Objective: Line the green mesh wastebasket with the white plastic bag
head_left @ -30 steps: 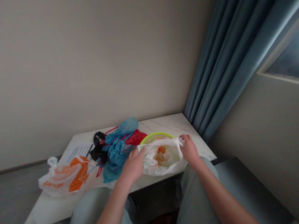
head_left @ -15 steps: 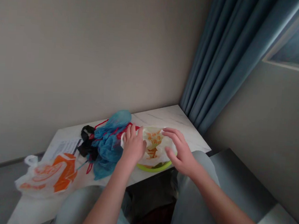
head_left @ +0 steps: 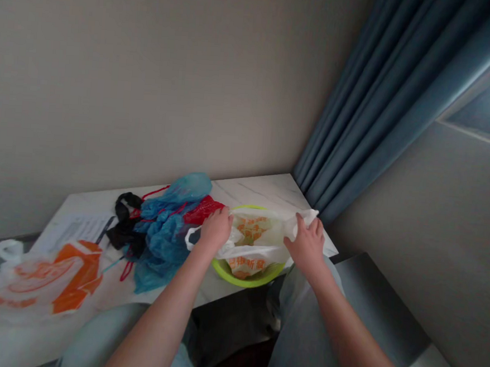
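A white plastic bag with orange print [head_left: 252,252] sits partly inside a lime-green basin [head_left: 249,281], its mouth spread wide. My left hand [head_left: 217,229] is closed on the left side of the bag's rim, with a white handle loop sticking out beside the wrist. On the opposite side, my right hand [head_left: 307,241] grips the rim, and a white corner of plastic shows above its fingers. The basin's green edge is visible behind and in front of the bag.
Left of the basin lie crumpled blue bags [head_left: 168,228], a red bag [head_left: 203,209] and a black bag [head_left: 128,225]. Another white-and-orange bag [head_left: 45,281] rests at the near left by a printed sheet [head_left: 71,230]. All are on a white marbled table [head_left: 261,187] against the wall; a blue curtain [head_left: 372,103] hangs right.
Both hands have taken hold of the bag's rim and stretched its mouth wider, the right hand moving outward. The view has shifted, so the left-side bags appear farther left.
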The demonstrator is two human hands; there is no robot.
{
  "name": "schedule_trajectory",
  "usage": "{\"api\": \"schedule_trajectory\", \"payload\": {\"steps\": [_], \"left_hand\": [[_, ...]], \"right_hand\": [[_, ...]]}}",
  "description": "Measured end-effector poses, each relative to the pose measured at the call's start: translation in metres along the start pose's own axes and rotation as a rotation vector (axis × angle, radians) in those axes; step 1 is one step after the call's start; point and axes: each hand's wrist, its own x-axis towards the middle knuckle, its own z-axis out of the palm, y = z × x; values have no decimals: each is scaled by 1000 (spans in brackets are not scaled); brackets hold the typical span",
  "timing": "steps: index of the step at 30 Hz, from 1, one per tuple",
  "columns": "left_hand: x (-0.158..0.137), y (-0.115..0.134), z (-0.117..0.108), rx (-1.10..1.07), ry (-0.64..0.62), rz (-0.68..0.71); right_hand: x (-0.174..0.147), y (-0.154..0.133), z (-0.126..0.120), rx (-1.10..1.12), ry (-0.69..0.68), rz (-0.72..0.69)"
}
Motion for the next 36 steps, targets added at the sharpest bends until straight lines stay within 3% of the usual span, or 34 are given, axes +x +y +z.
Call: {"api": "schedule_trajectory", "payload": {"steps": [6, 12, 15, 19, 22, 26, 30, 36], "left_hand": [[-1, -2, -2, -86, 12, -29], [-11, -5, -5, -109, -19, -41], [-12, -3, -6, -144, -16, -35], [-12, 1, -8, -185, 21, -37], [-13, 1, -9, -213, 37, -41], [-12, -3, -7, -246, 37, -50], [-8, -8, -3, -246, 69, -60], [-6, -10, 2, -283, 104, -55]], "right_hand": [[-6, 14, -5, 2, 167, -168], [29, 25, -60, -36, 276, -66], [32, -3, -73, 122, 163, -314], [24, -51, -43, 331, -134, -631], [32, -57, -6, 327, -113, -541], [53, -29, 24, 245, -101, -435], [60, -5, 34, 241, -169, -386], [51, -3, 38, 202, -168, -321]]}}
